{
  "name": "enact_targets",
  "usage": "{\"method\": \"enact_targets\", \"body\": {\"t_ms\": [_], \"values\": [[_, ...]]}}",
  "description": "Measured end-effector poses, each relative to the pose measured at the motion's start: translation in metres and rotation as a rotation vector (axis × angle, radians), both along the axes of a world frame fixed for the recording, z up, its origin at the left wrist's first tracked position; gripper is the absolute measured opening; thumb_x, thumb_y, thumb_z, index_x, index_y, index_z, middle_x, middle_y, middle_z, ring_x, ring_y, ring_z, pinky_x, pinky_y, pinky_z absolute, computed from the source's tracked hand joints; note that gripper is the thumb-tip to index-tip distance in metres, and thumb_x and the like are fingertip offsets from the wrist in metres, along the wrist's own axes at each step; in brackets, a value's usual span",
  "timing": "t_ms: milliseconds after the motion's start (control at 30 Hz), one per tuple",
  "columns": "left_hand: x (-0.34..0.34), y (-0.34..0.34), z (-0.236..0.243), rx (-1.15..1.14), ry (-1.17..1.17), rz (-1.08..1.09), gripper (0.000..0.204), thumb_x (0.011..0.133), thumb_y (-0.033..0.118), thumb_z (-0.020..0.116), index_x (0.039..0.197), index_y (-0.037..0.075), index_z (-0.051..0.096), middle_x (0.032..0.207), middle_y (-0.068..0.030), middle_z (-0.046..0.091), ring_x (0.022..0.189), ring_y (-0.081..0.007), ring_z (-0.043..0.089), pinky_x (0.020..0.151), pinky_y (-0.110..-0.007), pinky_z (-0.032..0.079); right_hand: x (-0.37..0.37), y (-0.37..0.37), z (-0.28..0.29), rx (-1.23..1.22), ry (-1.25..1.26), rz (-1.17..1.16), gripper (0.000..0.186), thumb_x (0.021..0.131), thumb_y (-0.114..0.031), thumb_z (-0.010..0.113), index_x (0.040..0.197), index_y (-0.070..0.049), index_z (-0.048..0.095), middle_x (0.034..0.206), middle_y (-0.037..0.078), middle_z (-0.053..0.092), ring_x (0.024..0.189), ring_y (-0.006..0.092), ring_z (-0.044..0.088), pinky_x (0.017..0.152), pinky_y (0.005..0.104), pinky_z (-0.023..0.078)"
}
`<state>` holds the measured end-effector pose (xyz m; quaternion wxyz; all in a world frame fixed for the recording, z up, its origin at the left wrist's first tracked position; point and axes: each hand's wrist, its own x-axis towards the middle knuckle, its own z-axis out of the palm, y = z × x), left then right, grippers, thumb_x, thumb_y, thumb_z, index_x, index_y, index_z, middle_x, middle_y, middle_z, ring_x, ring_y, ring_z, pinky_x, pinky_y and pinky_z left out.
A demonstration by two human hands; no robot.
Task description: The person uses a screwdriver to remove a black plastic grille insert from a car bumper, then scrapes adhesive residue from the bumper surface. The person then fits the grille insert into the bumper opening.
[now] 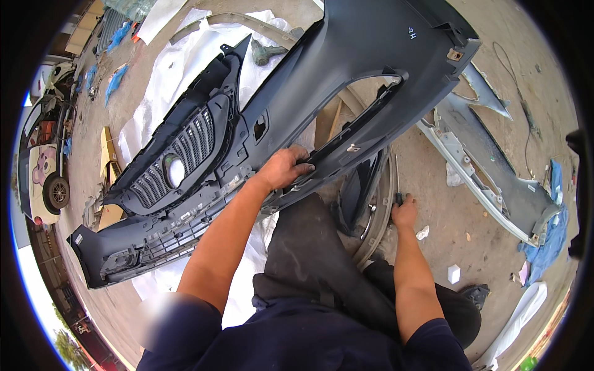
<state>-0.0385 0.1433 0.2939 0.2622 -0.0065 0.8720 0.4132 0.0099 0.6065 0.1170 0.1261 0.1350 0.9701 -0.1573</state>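
A large dark grey car bumper (pixel 291 93) stretches diagonally across the view, its inner side facing me. Set into its left half is a slatted grille (pixel 176 157) with a round hole. My left hand (pixel 286 167) is closed round the bumper's near edge, around the middle of its length. Lower right, close to the ground, my right hand (pixel 405 210) is closed on the dark handle of what looks like a screwdriver (pixel 398 179), its thin shaft pointing away from me. Beside it lie a curved grey strip (pixel 387 213) and a black trim piece (pixel 359 195).
White sheeting (pixel 167 77) lies under the bumper, with a grey-green power tool (pixel 267 54) on it. A pale bumper piece (pixel 479 179) and blue cloth (pixel 550 232) lie to the right. A small white block (pixel 453 274) sits on the ground. A car (pixel 46 161) stands far left.
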Motion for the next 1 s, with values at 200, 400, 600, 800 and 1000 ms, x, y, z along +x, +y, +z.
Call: {"method": "enact_targets", "body": {"t_ms": [200,400,600,800,1000], "values": [[-0.009,0.012,-0.015,0.035,0.115,-0.026,0.034,0.098,0.032,0.081,0.117,0.003,0.076,0.116,-0.0233,0.074,0.114,-0.0456,0.069,0.098,-0.051,0.054,-0.025,0.051,-0.019,-0.490,0.029,-0.254,0.042,0.089,-0.006,0.070,0.130,0.002,0.065,0.108,0.022,0.072,0.103,0.0397,0.070,0.095,0.0494,0.059],[0.009,0.001,-0.020,0.037,0.167,0.048,0.033,0.098,0.030,0.081,0.118,0.004,0.077,0.119,-0.0238,0.074,0.116,-0.0454,0.069,0.101,-0.050,0.054,-0.093,-0.036,0.091,-1.472,0.078,-0.927,0.016,0.092,-0.009,0.059,0.107,-0.005,0.061,0.093,0.010,0.063,0.084,0.0252,0.064,0.077,0.0406,0.059],[0.011,0.000,-0.026,0.058,0.264,0.020,0.033,0.098,0.026,0.081,0.120,0.002,0.074,0.116,-0.0240,0.073,0.115,-0.0453,0.068,0.102,-0.051,0.054,-0.087,-0.164,0.112,-1.919,0.018,-1.207,0.007,0.090,-0.006,0.051,0.095,-0.008,0.055,0.081,0.005,0.058,0.074,0.0223,0.059,0.078,0.0415,0.055],[0.005,-0.005,-0.022,0.119,0.266,-0.039,0.029,0.098,0.021,0.080,0.117,0.001,0.071,0.114,-0.0235,0.072,0.115,-0.0461,0.067,0.101,-0.052,0.053,-0.092,-0.167,0.080,-2.026,0.263,-1.470,0.032,0.109,-0.026,0.042,0.077,-0.018,0.043,0.062,-0.007,0.040,0.053,0.0120,0.042,0.058,0.0311,0.045],[0.013,-0.010,-0.035,0.082,0.341,-0.037,0.028,0.095,0.019,0.083,0.113,0.001,0.070,0.109,-0.0213,0.071,0.108,-0.0454,0.067,0.094,-0.051,0.054,-0.098,-0.205,0.085,-1.875,0.297,-1.617,0.037,0.113,-0.034,0.040,0.079,-0.022,0.046,0.063,-0.006,0.042,0.054,0.0121,0.045,0.059,0.0300,0.048]]}}
